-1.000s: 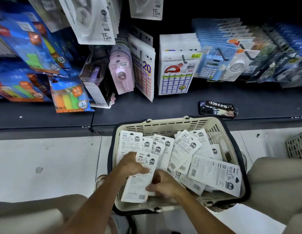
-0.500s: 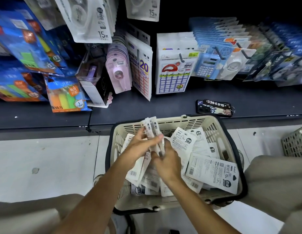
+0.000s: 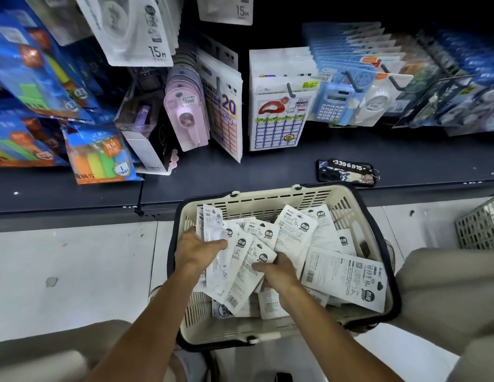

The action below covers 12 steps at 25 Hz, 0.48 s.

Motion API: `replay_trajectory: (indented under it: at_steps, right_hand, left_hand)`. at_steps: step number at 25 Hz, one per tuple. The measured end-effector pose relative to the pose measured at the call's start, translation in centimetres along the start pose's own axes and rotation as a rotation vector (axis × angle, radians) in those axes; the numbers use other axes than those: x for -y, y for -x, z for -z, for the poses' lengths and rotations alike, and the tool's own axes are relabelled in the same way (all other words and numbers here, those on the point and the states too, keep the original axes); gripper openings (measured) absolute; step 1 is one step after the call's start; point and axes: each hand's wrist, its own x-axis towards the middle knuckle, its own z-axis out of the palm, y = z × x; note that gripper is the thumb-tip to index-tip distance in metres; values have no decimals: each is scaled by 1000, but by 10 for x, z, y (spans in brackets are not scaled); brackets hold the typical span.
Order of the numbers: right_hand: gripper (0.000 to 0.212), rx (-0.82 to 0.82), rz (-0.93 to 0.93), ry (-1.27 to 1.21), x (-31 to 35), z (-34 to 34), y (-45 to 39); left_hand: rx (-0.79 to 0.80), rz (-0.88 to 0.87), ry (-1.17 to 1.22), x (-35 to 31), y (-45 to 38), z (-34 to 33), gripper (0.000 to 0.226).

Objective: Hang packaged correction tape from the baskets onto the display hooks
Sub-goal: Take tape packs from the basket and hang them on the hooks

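Correction tape packs (image 3: 292, 232) lie loose in the cream basket (image 3: 267, 201), which sits on the floor just in front of the dark shelf ledge (image 3: 267, 166).

Head view: your left hand (image 3: 194, 250) grips a small fan of packs (image 3: 212, 230) at the basket's left side, thumb across the front faces. Your right hand (image 3: 278, 274) is down among the pile just beside it, fingers curled over the white cards; whether it has pinched one or only presses on them cannot be told. The two hands are close but not touching.

Judged step: gathering and squaring a batch before hanging. To do it well:

1. Turn every pack the same way up, printed face forward, so the hang holes line up.
2. Feed packs from the right hand into the left one at a time; a skewed stack will probably snag on a hook.
3. Keep the batch thin enough for the thumb to control.
4. Match the product: white packs marked 15m (image 3: 146, 31) hang at upper left, the likely destination.
5. Lift clear of the basket rim, and avoid knocking the phone (image 3: 346, 172) lying on the ledge behind the basket.

A second basket (image 3: 480, 224) stands at far right.
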Motion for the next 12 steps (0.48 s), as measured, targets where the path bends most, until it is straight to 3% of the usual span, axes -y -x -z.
replay_trajectory:
  at_steps: [2, 5, 7, 10, 12]
  right_hand:
    - [32, 59, -33, -10, -5, -6, -4]
    - [22, 7, 66, 13, -5, -8, -7]
    - [34, 36, 108, 47, -3, -7, -6]
    - [55, 129, 129, 40, -3, -16, 2]
    - [51, 47, 168, 44, -4, -19, 6]
  left_hand:
    - [-21, -47, -18, 0, 0, 1, 61]
    - [-35, -274, -42, -3, 6, -1, 96]
    - [33, -393, -146, -5, 10, -3, 105]
    - [175, -463, -374, -3, 16, -5, 77]
    - [202, -489, -452, -5, 19, -6, 52]
